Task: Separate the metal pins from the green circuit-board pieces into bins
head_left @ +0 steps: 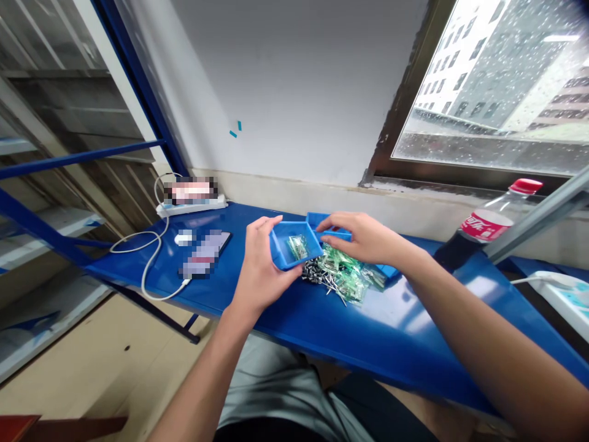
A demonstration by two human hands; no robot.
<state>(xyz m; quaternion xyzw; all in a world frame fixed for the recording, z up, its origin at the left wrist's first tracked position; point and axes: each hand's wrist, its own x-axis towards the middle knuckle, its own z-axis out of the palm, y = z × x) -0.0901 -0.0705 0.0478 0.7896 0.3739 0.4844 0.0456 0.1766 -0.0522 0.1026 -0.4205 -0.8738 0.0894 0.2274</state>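
Observation:
My left hand (258,270) grips a small blue plastic bin (281,238), tilted so its inside faces me. In it lie a few small clear bags (297,247) with green on them. My right hand (361,236) hovers at a second blue bin (317,217) behind, its thumb and fingers apart; whether they touch that bin I cannot tell. Below both hands spreads a pile of clear and green bags (352,276) on the blue table (391,331). Loose dark and silver metal pieces (317,270), resembling screws, lie at the pile's left side.
A cola bottle (490,224) with a red cap leans or stands at the right by the window. To the left are a phone (205,255) with a white cable (151,279) and a power strip (193,205). Another white strip (564,294) sits far right.

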